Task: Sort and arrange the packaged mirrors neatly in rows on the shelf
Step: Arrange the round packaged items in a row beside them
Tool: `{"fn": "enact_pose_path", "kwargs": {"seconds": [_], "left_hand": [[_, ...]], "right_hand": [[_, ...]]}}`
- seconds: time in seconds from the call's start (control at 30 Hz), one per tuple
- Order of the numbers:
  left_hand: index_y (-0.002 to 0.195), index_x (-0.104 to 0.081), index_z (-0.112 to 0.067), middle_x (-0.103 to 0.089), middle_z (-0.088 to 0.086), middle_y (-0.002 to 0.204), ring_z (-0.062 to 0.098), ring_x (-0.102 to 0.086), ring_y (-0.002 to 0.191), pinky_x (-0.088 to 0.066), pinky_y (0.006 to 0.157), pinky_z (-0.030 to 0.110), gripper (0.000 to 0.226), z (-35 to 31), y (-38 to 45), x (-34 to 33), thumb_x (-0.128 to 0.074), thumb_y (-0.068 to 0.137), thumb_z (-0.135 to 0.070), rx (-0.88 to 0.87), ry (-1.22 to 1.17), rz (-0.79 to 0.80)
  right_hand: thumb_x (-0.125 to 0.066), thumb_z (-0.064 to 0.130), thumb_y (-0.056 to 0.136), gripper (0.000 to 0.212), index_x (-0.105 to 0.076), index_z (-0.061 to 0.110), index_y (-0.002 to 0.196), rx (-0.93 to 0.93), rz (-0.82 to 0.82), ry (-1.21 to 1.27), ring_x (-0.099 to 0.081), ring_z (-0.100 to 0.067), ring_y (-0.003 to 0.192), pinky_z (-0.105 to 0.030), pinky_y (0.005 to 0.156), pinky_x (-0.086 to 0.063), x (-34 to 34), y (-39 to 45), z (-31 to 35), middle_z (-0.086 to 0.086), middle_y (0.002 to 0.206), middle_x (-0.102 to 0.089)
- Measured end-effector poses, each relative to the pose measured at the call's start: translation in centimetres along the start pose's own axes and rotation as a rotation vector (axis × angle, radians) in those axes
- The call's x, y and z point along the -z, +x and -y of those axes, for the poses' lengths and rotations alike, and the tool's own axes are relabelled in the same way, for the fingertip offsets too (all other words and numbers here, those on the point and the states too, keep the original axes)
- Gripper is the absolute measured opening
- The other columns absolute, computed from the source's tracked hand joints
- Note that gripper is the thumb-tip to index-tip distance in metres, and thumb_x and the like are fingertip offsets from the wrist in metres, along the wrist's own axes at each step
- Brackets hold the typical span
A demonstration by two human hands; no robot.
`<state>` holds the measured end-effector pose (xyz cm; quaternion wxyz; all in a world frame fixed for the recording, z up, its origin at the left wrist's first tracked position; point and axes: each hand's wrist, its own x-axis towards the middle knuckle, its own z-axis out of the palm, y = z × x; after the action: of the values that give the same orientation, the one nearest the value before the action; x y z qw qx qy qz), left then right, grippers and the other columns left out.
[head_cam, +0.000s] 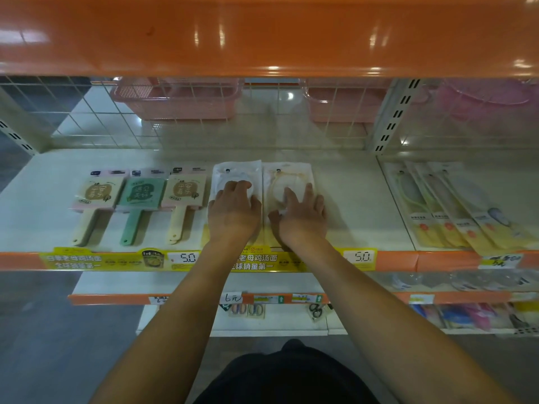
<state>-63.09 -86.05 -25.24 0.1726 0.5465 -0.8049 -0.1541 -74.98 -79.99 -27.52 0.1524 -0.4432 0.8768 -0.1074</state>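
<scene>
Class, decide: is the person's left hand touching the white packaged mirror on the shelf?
Touching. The head view shows the left hand lying flat on the white packaged mirror, fingers spread over it with no gap.

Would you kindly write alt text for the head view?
Left hand and right hand press flat on two clear-bagged round mirrors lying side by side on a white shelf, right of three paddle-shaped handled mirrors.

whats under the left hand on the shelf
The left hand lies flat on a white packaged mirror; a round frame shows through the wrapper above the fingers. The package's lower half is covered by the hand, so any handle or label there cannot be seen.
</scene>
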Motion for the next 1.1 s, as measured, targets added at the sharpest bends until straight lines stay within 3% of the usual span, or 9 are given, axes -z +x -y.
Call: {"fn": "enact_pose_path", "kwargs": {"seconds": [0.13, 0.23, 0.4, 0.57, 0.7, 1.1], "left_hand": [[0.131, -0.052, -0.021, -0.052, 0.004, 0.134, 0.025, -0.054, 0.116, -0.047, 0.093, 0.042, 0.039, 0.3, -0.2, 0.3, -0.046, 0.094, -0.032, 0.003, -0.003, -0.015], [0.131, -0.052, -0.020, -0.053, 0.004, 0.134, 0.026, -0.056, 0.113, -0.048, 0.090, 0.040, 0.039, 0.6, -0.2, 0.5, -0.047, 0.094, -0.032, 0.002, -0.008, -0.033], [0.129, -0.053, -0.017, -0.054, 0.005, 0.131, 0.027, -0.056, 0.111, -0.047, 0.088, 0.039, 0.039, 1.1, -0.4, 0.8, -0.049, 0.093, -0.030, 0.005, -0.040, -0.045], [0.129, -0.053, -0.018, -0.054, 0.005, 0.131, 0.026, -0.056, 0.112, -0.047, 0.089, 0.040, 0.039, 1.2, -0.4, 0.8, -0.049, 0.092, -0.032, -0.008, -0.040, -0.049], [0.129, -0.053, -0.019, -0.053, 0.006, 0.132, 0.028, -0.054, 0.114, -0.047, 0.090, 0.041, 0.039, -0.1, -0.1, 0.2, -0.048, 0.092, -0.030, -0.034, -0.007, -0.019], [0.131, -0.051, -0.021, -0.052, 0.006, 0.133, 0.029, -0.052, 0.117, -0.043, 0.095, 0.041, 0.040, -10.7, -0.2, -4.3, -0.048, 0.093, -0.033, -0.250, 0.016, 0.081]], "right_hand": [[-0.036, 0.058, 0.093, 0.066, -0.010, 0.038, 0.151, -0.002, 0.001, -0.048, 0.013, -0.045, 0.145, -0.056, 0.118, 0.001, 0.0, -0.2, 0.6, -0.009, 0.161, 0.016], [-0.038, 0.056, 0.093, 0.064, -0.014, 0.039, 0.150, 0.122, -0.060, -0.058, 0.017, -0.039, 0.146, -0.055, 0.118, 0.006, -0.2, -0.2, 1.1, -0.003, 0.162, 0.012], [-0.038, 0.061, 0.092, 0.058, -0.029, 0.042, 0.146, 0.280, -0.027, -0.115, 0.015, -0.035, 0.147, -0.052, 0.119, 0.009, -0.9, -0.3, 1.8, 0.000, 0.163, 0.003], [-0.038, 0.063, 0.091, 0.061, -0.027, 0.042, 0.147, 0.252, -0.009, -0.100, 0.014, -0.034, 0.148, -0.052, 0.119, 0.008, -1.3, -0.3, 1.7, -0.001, 0.163, 0.002], [-0.039, 0.058, 0.093, 0.063, -0.020, 0.038, 0.150, 0.199, -0.086, -0.017, 0.007, -0.030, 0.149, -0.050, 0.120, 0.002, 0.0, -0.3, 0.8, 0.000, 0.163, -0.002], [-0.047, 0.046, 0.094, 0.058, -0.032, 0.029, 0.148, -0.040, -0.274, 0.103, -0.016, -0.028, 0.147, -0.042, 0.116, -0.019, 6.1, 0.0, -10.2, -0.003, 0.159, -0.023]]}}
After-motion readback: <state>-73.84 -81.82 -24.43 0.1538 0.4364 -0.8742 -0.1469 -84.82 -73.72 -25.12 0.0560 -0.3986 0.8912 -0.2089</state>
